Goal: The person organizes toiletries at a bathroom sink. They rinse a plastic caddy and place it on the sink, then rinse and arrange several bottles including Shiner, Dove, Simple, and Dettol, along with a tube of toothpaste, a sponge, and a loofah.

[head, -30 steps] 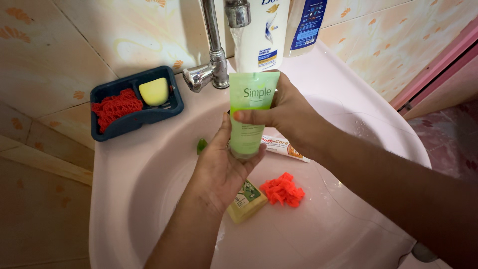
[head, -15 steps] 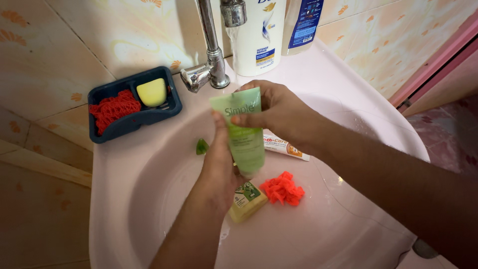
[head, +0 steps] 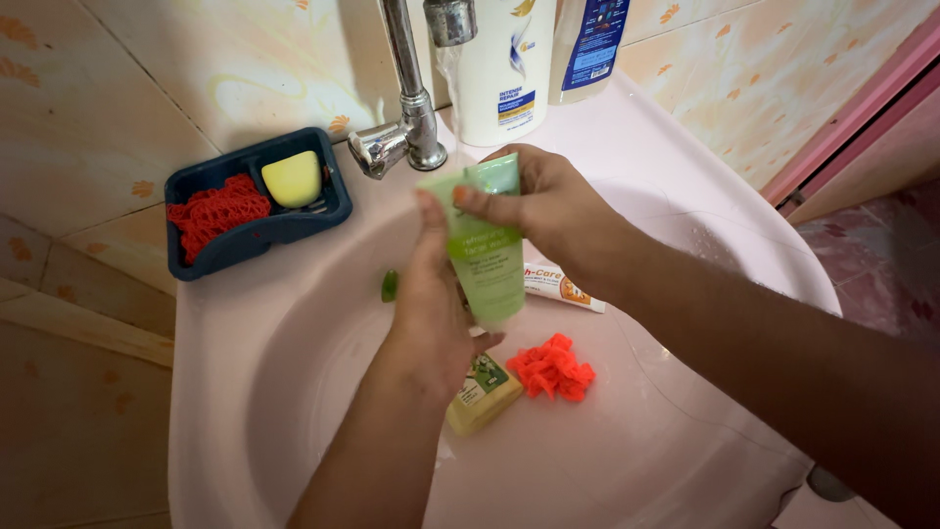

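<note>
Together we are holding a green tube (head: 485,257) over the middle of the pink sink (head: 685,196): our right hand (head: 553,211) is pinching its upper end, our left hand (head: 436,309) is cupping its lower end, just above a wrapped soap bar (head: 485,394).

Both hands grip green tube (head: 485,250) over pink sink (head: 676,431): right hand (head: 548,211) pinching top, left hand (head: 431,304) wrapped low. Wrapped soap bar (head: 483,394), orange scrubber (head: 551,367), toothpaste tube (head: 563,288) lie in basin. Blue soap tray (head: 257,201) beside tap (head: 406,103); two bottles (head: 504,69) behind.
</note>
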